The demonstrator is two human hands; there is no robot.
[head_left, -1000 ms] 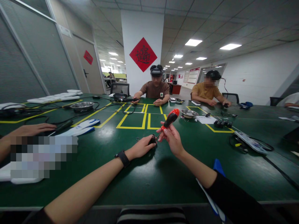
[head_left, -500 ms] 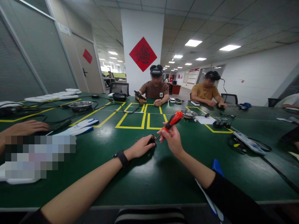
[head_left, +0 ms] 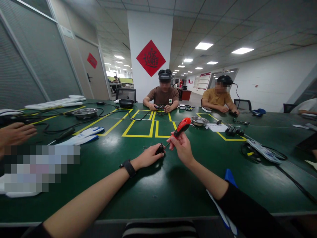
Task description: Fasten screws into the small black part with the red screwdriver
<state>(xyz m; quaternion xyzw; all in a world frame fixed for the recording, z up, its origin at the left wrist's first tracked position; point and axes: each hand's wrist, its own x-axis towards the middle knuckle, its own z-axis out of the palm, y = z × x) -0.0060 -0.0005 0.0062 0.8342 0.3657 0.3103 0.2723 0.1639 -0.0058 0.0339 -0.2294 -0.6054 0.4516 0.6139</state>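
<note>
My left hand (head_left: 150,156) is closed around a small black part with a round metallic top (head_left: 160,147), holding it low over the green table (head_left: 119,195). Most of that part is hidden by my fingers. In my right hand (head_left: 182,147) is a red and black screwdriver (head_left: 182,126), its handle slanting up to the right. The shaft points down-left and its tip meets the side of the black part, though the exact contact is too small to make out. A few tiny metal pieces, perhaps screws (head_left: 144,148), lie just beyond my left hand.
White-and-blue gloves (head_left: 84,135) and a dark screwdriver (head_left: 64,134) lie at left, near another person's hand (head_left: 18,135). Metal bowls (head_left: 85,113), black blocks (head_left: 234,131) and a power strip (head_left: 264,151) are around the table. Two people (head_left: 163,94) sit opposite.
My right hand and the screwdriver handle have shifted slightly left and tilted. The neighbour's hand at left has drawn back. The person opposite has lowered a dark object to the table.
</note>
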